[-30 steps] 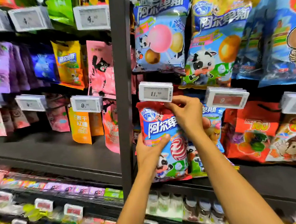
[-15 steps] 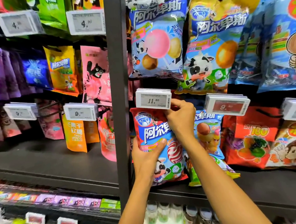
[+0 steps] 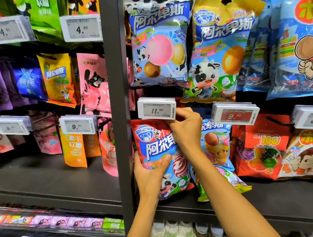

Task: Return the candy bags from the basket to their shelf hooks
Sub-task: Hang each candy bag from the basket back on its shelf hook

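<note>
Head cam: I've got the red candy bag (image 3: 153,146) up at the shelf w/ both hands; left hand (image 3: 149,173) grips its lower-left edge, thumb pressed across the front, the rest wrapped behind and out of sight; right hand (image 3: 187,129) is at the bag's top-right corner, fingers (image 3: 179,114) curled and pinching the top edge just under the 11.50 price tag (image 3: 156,111), touching the tag's right end; bag's long axis runs roughly vertical, slightly tilted, top up at the right fingers, bottom hanging below the left thumb, near the shelf board (image 3: 266,194); hook I can't see, it's hidden behind the tag, so prob. straight back from the right fingers and a touch above; hang hole is covered by that hand too; right hand is nearer the hook, so I judge it does the threading while the left only steadies from below; next move likely needs the top edge pushed away from me, hole lined up w/ the hook tip; blue lollipop bag (image 3: 215,142) hangs just right of the right fingers, partly behind my forearm; could snag; basket not in frame.
</note>
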`<move>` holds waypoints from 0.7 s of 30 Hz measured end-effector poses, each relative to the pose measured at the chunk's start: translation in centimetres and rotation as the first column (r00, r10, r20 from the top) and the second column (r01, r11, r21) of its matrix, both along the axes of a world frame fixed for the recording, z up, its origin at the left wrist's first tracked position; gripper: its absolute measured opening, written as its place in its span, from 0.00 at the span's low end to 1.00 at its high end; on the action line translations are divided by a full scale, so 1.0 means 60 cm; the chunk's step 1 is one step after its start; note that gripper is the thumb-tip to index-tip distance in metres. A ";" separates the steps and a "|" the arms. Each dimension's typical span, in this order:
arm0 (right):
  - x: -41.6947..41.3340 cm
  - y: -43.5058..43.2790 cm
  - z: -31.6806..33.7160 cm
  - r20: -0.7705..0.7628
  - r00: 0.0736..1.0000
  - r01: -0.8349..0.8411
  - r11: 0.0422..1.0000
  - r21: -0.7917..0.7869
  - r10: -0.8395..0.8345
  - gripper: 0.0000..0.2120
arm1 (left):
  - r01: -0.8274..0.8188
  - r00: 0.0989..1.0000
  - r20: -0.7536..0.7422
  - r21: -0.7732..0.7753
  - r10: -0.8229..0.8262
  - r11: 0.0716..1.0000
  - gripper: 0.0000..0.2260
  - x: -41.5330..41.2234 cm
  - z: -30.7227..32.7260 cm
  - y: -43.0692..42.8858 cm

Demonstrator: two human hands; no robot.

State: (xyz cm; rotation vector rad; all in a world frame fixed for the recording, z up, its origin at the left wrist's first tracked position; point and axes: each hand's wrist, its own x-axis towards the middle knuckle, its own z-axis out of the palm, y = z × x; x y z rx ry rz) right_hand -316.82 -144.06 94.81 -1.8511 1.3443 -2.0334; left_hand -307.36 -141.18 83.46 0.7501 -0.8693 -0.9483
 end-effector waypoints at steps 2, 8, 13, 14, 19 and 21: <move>-0.002 -0.007 -0.002 0.040 0.998 -0.057 0.998 0.010 0.056 0.08 | -0.044 0.999 0.026 -0.025 0.044 0.999 0.32 -0.001 0.001 -0.003; -0.010 -0.016 -0.006 0.044 0.986 -0.159 0.987 -0.030 0.160 0.10 | -0.131 0.988 0.065 -0.080 0.137 0.988 0.34 -0.012 -0.008 -0.010; -0.008 -0.013 -0.003 -0.006 0.995 -0.105 0.994 -0.041 0.104 0.12 | -0.116 0.983 0.128 -0.099 0.128 0.988 0.37 -0.007 -0.009 -0.023; -0.008 -0.012 -0.003 -0.035 0.996 -0.078 0.995 -0.060 0.076 0.10 | -0.112 0.982 0.139 -0.095 0.124 0.989 0.36 -0.006 -0.012 -0.026; 0.000 -0.004 -0.004 -0.042 0.997 0.062 0.997 -0.052 -0.064 0.13 | -0.126 0.979 0.152 -0.075 0.137 0.989 0.30 0.004 -0.022 -0.026; 0.005 -0.001 -0.005 -0.033 0.995 0.090 0.996 -0.024 -0.091 0.14 | -0.143 0.976 0.152 -0.094 0.156 0.985 0.29 0.004 -0.019 -0.021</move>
